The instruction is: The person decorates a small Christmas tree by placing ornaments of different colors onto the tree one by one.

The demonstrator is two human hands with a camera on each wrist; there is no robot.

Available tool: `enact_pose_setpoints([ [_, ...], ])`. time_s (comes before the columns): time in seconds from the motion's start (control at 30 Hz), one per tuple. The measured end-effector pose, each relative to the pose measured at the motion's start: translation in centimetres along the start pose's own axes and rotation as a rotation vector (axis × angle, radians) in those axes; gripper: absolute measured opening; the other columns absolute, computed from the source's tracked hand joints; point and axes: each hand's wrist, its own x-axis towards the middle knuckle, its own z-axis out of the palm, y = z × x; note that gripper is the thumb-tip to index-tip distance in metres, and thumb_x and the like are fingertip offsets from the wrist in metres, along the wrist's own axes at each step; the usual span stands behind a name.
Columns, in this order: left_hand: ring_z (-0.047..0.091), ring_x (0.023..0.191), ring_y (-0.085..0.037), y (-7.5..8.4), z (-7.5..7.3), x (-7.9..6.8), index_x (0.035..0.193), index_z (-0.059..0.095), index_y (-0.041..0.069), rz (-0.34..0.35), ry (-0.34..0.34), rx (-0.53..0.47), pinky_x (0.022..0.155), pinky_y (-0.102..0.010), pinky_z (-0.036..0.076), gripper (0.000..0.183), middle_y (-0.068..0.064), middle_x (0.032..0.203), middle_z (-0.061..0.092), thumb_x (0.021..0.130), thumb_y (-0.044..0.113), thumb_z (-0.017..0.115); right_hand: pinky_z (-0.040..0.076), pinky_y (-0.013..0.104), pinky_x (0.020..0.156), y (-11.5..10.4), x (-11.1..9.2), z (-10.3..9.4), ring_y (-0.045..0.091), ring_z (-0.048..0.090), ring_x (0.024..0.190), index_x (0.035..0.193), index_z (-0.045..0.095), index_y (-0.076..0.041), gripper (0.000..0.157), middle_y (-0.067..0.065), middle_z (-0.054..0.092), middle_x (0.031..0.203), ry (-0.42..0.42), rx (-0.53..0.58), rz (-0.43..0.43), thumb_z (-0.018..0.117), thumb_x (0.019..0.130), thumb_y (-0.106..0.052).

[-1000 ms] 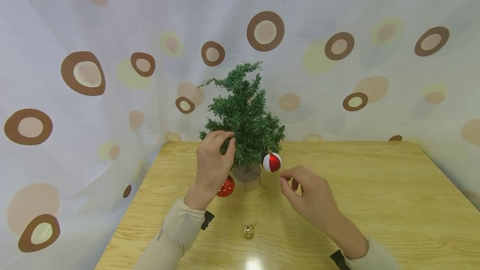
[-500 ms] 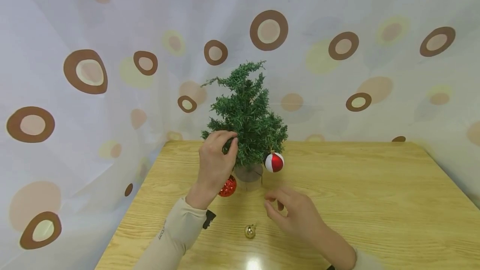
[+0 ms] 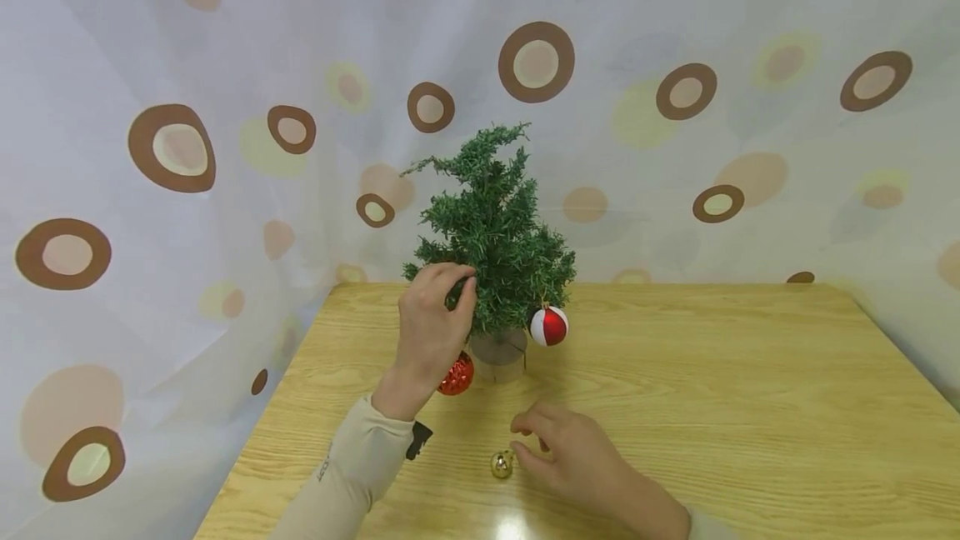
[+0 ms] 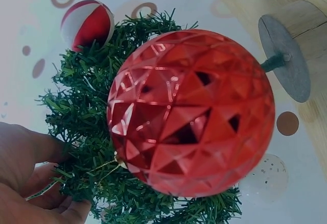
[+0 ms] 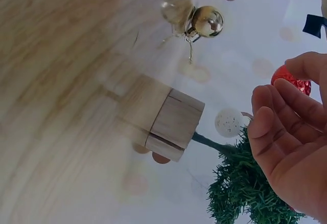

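Observation:
A small green artificial Christmas tree [image 3: 498, 232] stands on a round wooden base [image 3: 501, 363]. My left hand [image 3: 429, 332] pinches a branch at its lower left. Below that hand hangs a faceted red bauble [image 3: 456, 375], which fills the middle of the left wrist view, its gold string reaching the greenery beside my fingers [image 4: 76, 213]. On the tree's right side hangs a red-and-white bauble [image 3: 550, 326]. My right hand [image 3: 581, 461] holds nothing, thumb and fingers loosely bent apart, right beside a small gold bauble [image 3: 501, 465] lying on the table with its string loop.
The light wooden table [image 3: 712, 407] extends to both sides of the tree. Behind and to the left hangs a white curtain [image 3: 637, 15] printed with brown and yellow spots. A black strap end [image 3: 419, 440] juts from the left sleeve [image 3: 360, 457].
My right hand has come down and leftward from beside the red-and-white bauble to the gold bauble. My left hand has stayed at the branch.

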Motion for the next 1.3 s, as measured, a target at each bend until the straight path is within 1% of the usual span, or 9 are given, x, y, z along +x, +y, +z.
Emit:
enact_pose_setpoints([
  [0.13, 0.073, 0.098, -0.033, -0.1, -0.1, 0.0, 0.106, 0.080, -0.003, -0.004, -0.001, 0.000, 0.084, -0.046, 0.063, 0.012, -0.018, 0.105, 0.076, 0.097, 0.002, 0.073, 0.044, 0.008, 0.060, -0.3, 0.1, 0.4, 0.001, 0.057, 0.067, 0.099, 0.074, -0.010, 0.019, -0.003, 0.070, 0.091, -0.072, 0.009, 0.018, 0.085, 0.084, -0.011],
  [0.27, 0.073, 0.097, -0.032, -0.1, -0.2, -0.1, 0.106, 0.080, -0.003, 0.001, -0.002, 0.000, 0.084, -0.045, 0.064, 0.012, -0.018, 0.104, 0.076, 0.096, 0.001, 0.075, 0.048, 0.013, 0.062, -0.6, 0.0, 0.8, -0.002, 0.055, 0.071, 0.102, 0.075, -0.009, 0.013, -0.003, 0.070, 0.093, -0.172, 0.029, 0.067, 0.080, 0.091, -0.015],
  [0.47, 0.073, 0.098, -0.031, -0.1, -0.2, -0.1, 0.106, 0.080, -0.003, 0.000, -0.010, -0.001, 0.083, -0.044, 0.064, 0.012, -0.017, 0.105, 0.076, 0.096, 0.001, 0.074, 0.055, 0.019, 0.069, -0.8, -0.3, 1.5, 0.002, 0.061, 0.081, 0.103, 0.075, -0.011, 0.011, -0.006, 0.068, 0.093, -0.252, 0.047, 0.113, 0.077, 0.095, -0.019],
  [0.57, 0.073, 0.098, -0.032, 0.0, -0.3, -0.1, 0.106, 0.079, -0.003, 0.002, -0.017, -0.001, 0.083, -0.044, 0.063, 0.012, -0.017, 0.105, 0.076, 0.097, 0.002, 0.073, 0.055, 0.020, 0.070, -0.7, -0.4, 1.6, 0.000, 0.059, 0.082, 0.104, 0.075, -0.012, 0.012, -0.007, 0.067, 0.094, -0.289, 0.045, 0.125, 0.076, 0.097, -0.022],
  [0.8, 0.073, 0.098, -0.033, -0.1, -0.3, 0.0, 0.106, 0.079, -0.004, 0.010, -0.020, 0.003, 0.083, -0.044, 0.063, 0.012, -0.018, 0.105, 0.076, 0.097, 0.002, 0.074, 0.054, 0.019, 0.069, -0.6, -0.1, 1.8, -0.002, 0.056, 0.080, 0.103, 0.075, -0.012, 0.010, -0.007, 0.066, 0.094, -0.331, 0.040, 0.107, 0.076, 0.097, -0.020],
  [0.93, 0.073, 0.098, -0.032, -0.2, -0.3, 0.0, 0.106, 0.079, -0.003, 0.019, -0.018, 0.005, 0.082, -0.044, 0.064, 0.012, -0.018, 0.105, 0.076, 0.097, 0.001, 0.074, 0.054, 0.020, 0.071, -0.5, 0.2, 1.7, -0.002, 0.054, 0.081, 0.104, 0.074, -0.012, 0.011, -0.007, 0.065, 0.094, -0.393, 0.043, 0.127, 0.075, 0.097, -0.021],
  [1.03, 0.073, 0.098, -0.032, -0.2, -0.3, 0.0, 0.106, 0.079, -0.004, 0.022, -0.017, 0.007, 0.082, -0.044, 0.064, 0.011, -0.018, 0.105, 0.076, 0.096, 0.000, 0.074, 0.054, 0.021, 0.072, -0.4, 0.5, 1.6, -0.003, 0.053, 0.081, 0.106, 0.074, -0.013, 0.012, -0.008, 0.065, 0.096, -0.450, 0.066, 0.159, 0.074, 0.097, -0.021],
  [1.2, 0.073, 0.098, -0.032, -0.2, -0.3, 0.1, 0.106, 0.079, -0.004, 0.018, -0.023, 0.009, 0.083, -0.043, 0.064, 0.012, -0.018, 0.105, 0.076, 0.096, 0.001, 0.074, 0.054, 0.021, 0.073, -0.3, 0.8, 1.6, -0.003, 0.054, 0.082, 0.110, 0.075, -0.012, 0.016, -0.007, 0.065, 0.099, -0.488, 0.086, 0.163, 0.076, 0.096, -0.019],
  [1.3, 0.073, 0.098, -0.032, -0.3, -0.3, 0.1, 0.106, 0.080, -0.003, 0.018, -0.025, 0.010, 0.083, -0.043, 0.064, 0.012, -0.017, 0.105, 0.076, 0.097, 0.001, 0.074, 0.053, 0.020, 0.072, -0.3, 0.9, 1.7, -0.004, 0.053, 0.081, 0.109, 0.075, -0.012, 0.014, -0.008, 0.064, 0.097, -0.500, 0.095, 0.154, 0.077, 0.095, -0.018],
])
